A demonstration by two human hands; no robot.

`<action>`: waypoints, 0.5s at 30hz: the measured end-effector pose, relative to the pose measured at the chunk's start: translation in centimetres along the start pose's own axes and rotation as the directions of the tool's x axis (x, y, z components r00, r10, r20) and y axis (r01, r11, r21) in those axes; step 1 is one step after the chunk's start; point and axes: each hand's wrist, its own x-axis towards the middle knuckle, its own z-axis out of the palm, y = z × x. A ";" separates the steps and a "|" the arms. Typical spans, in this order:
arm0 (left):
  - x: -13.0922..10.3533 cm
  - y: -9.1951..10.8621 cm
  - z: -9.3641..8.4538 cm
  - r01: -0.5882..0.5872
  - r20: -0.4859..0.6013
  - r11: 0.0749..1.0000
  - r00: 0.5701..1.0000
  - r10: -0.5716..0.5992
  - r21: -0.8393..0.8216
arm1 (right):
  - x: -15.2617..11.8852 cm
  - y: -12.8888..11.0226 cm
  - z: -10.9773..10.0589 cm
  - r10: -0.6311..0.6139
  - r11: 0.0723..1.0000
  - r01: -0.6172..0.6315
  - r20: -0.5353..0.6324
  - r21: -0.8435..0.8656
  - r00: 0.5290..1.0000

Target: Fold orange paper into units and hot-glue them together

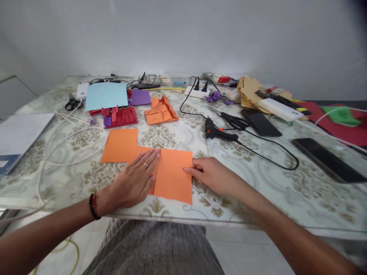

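Observation:
An orange sheet of paper (pixel 174 173) with an upright crease lies near the table's front edge. My left hand (pixel 136 177), wearing a ring, rests flat on its left part with the fingers stretched out, hiding much of that side. At the sheet's right edge, my right hand (pixel 205 172) pinches the paper between thumb and curled fingers. Another orange sheet (pixel 120 145) lies just behind and to the left. Farther back are folded orange paper pieces (pixel 161 110) and a row of folded red paper pieces (pixel 122 115).
A black glue gun (pixel 219 131) and black scissors (pixel 233 120) lie right of centre, their area crossed by a black cable. Two phones, one dark phone (pixel 328 159) nearer, lie at right. A white power strip (pixel 197 92) stands behind. A white cable (pixel 83 164) loops at left.

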 end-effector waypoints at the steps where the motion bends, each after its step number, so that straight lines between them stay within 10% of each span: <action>1: 0.0 0.0 0.0 -0.001 -0.007 1.000 1.000 0.001 -0.005 | 0.0 0.0 -0.1 0.007 1.000 -0.007 0.014 0.010 1.000; 15: 0.2 0.0 0.0 0.015 0.032 0.999 0.999 -0.014 -0.037 | 0.2 -0.2 -0.4 0.021 0.999 -0.023 0.074 0.032 0.997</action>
